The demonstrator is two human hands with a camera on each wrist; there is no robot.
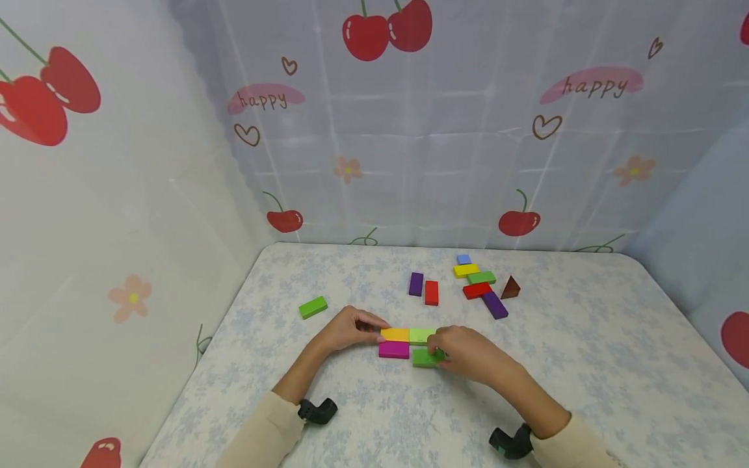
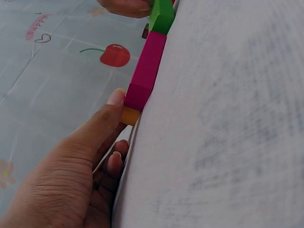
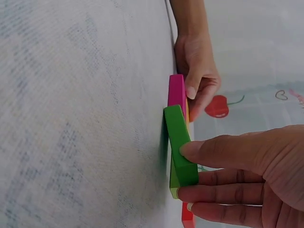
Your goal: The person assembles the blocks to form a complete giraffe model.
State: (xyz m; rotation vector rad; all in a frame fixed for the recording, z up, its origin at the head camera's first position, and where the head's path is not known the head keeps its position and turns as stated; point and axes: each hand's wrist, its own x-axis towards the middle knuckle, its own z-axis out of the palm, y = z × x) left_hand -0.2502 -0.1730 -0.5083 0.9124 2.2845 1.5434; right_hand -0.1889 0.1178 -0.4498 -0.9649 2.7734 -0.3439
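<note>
My right hand pinches a green block by its right end, thumb on one face and fingers round the other side. The block is slightly tilted beside a magenta block. Behind these lie an orange-yellow block and a light green block, end to end; right-hand fingers partly hide the light green one. With thumb and index finger, my left hand pinches the left end of the orange-yellow block. In the left wrist view, the left thumb lies right at the magenta block's end.
A loose green block lies to the left. Farther back are a purple block and a red block. To their right, several coloured blocks lie close together beside a brown triangular block. Printed curtains border the patterned table.
</note>
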